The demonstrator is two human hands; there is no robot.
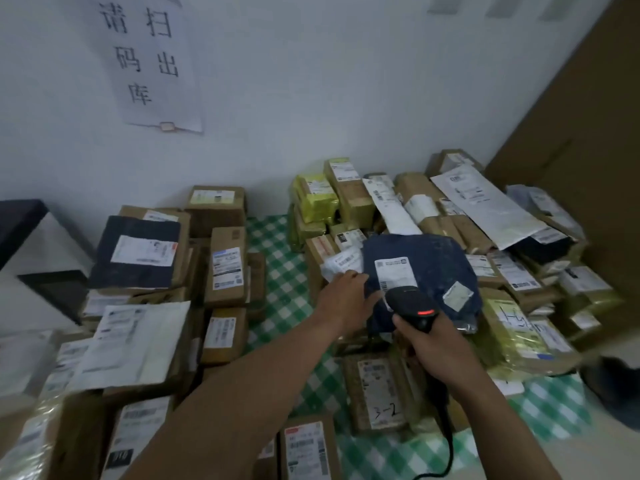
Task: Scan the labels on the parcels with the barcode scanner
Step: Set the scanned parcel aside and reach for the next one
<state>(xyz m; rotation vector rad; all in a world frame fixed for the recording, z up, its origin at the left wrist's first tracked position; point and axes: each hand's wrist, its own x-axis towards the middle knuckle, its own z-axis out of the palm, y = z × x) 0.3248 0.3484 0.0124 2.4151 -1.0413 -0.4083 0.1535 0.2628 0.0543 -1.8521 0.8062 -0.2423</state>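
Observation:
A dark blue soft parcel (429,261) lies on top of the right-hand pile, its white shipping label (394,273) facing up. My left hand (346,297) grips the parcel's left edge, thumb under the label. My right hand (429,344) grips the handle of a black barcode scanner (412,303), whose red light glows on top. The scanner's head points at the label from just below it and covers the label's lower corner. Its black cable (448,445) runs down towards me.
Brown cartons and white mailers are stacked on the left (138,258). Yellow-taped and brown parcels crowd the right (512,344). A strip of green checked cloth (277,278) shows between the piles. A large cardboard sheet (588,133) leans at the right, and a paper sign (145,60) hangs on the wall.

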